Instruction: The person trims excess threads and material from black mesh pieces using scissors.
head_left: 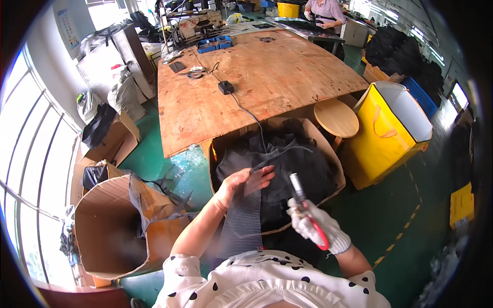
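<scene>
My bare left hand (241,186) pinches the upper end of a black mesh strip (241,220), which hangs down toward my lap. Thin dark trim stands out beyond its fingertips. My right hand (317,226), in a white knitted glove, grips a hand tool (299,192) with a silvery cylindrical tip, a dark middle and a red curved handle; its exact kind is unclear. The tip points up and away from me, a little right of the mesh and apart from it. Beneath both hands, an open cardboard box (336,172) holds a heap of black fabric pieces (287,146).
A wooden table (257,66) lies beyond the box, with a black power adapter (226,87) whose cord runs down toward the fabric. On the right are a round stool (336,118) and a yellow bag (377,138). Another carton (108,226) stands at left. A person (326,13) works far back.
</scene>
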`<state>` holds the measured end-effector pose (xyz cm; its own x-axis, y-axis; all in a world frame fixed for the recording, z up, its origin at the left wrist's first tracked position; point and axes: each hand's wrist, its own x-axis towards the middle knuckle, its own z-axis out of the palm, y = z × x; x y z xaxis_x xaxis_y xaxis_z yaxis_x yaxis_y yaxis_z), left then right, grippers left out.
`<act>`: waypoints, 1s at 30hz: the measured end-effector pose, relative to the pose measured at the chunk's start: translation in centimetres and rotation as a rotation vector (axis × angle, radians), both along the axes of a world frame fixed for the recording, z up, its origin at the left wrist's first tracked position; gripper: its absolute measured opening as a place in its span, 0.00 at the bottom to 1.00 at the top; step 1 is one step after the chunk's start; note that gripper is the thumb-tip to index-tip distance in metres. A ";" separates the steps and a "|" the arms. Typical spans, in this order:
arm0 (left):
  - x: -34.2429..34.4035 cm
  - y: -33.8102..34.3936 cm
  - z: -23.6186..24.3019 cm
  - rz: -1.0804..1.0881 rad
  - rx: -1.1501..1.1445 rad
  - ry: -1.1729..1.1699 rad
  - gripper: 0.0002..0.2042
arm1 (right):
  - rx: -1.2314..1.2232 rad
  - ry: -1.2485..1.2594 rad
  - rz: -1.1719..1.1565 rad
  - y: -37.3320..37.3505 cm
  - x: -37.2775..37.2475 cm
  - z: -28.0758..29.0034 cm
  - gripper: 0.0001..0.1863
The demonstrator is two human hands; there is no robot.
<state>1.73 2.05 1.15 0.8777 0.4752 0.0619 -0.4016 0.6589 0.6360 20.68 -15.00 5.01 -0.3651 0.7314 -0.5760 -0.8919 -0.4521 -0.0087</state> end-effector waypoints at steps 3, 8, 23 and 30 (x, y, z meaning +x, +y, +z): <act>0.1 -0.1 0.1 -0.008 0.020 -0.011 0.27 | 0.070 -0.289 0.201 0.7 -1.0 -1.6 0.14; -0.3 0.0 -0.9 0.015 0.066 0.022 0.29 | 0.096 -0.475 0.295 1.8 -1.5 -2.0 0.15; -0.4 0.9 -3.1 0.014 0.268 0.268 0.22 | 0.558 -0.757 0.258 3.7 -1.9 -2.4 0.21; 0.6 0.4 -0.3 0.213 0.480 0.411 0.21 | 0.678 -0.683 -0.048 4.1 0.1 -2.0 0.17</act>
<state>2.33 2.42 0.87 0.7652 0.6437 -0.0092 -0.1542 0.1972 0.9682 20.81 -10.93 3.00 -0.0684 0.9924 -0.1026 -0.6149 -0.1229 -0.7789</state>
